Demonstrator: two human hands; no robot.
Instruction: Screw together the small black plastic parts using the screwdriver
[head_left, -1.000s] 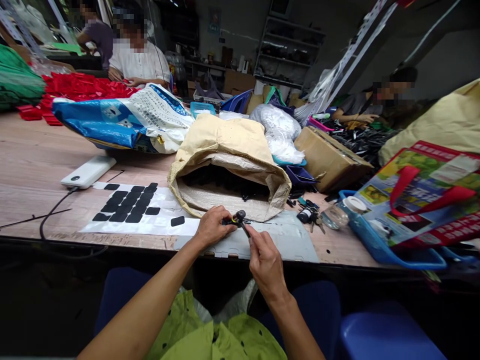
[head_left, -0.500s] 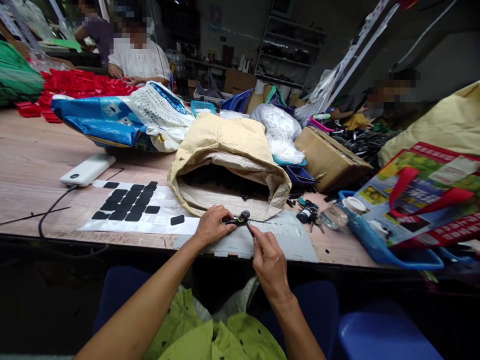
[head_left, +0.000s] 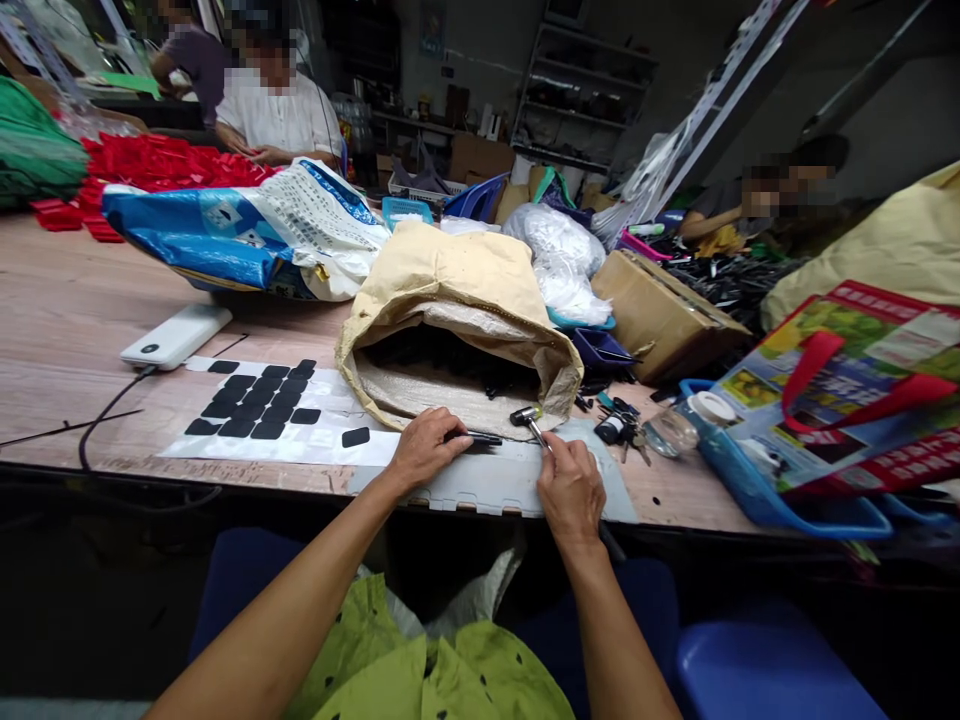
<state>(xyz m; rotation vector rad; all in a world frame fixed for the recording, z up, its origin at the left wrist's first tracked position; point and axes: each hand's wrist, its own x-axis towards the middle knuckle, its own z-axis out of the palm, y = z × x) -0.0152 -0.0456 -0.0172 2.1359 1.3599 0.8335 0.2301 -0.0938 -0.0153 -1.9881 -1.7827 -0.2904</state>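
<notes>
Head view: the left hand (head_left: 426,448) clamps a black piece (head_left: 486,441), its long axis left to right, over a grey board (head_left: 480,490); the right hand (head_left: 571,488) grips a hammer (head_left: 526,415), whose head (apart from the piece) hangs just right and far of its tip.

A workshop for small parts, by the look of it: a long pale wood-grain worktable (head_left: 67,290), a heap of bright red pieces (head_left: 176,165), an open tan sack (head_left: 450,262) of small black parts (head_left: 493,381), a slim metal-handled hammer (head_left: 527,414), a white-shirted co-worker (head_left: 281,122)
</notes>
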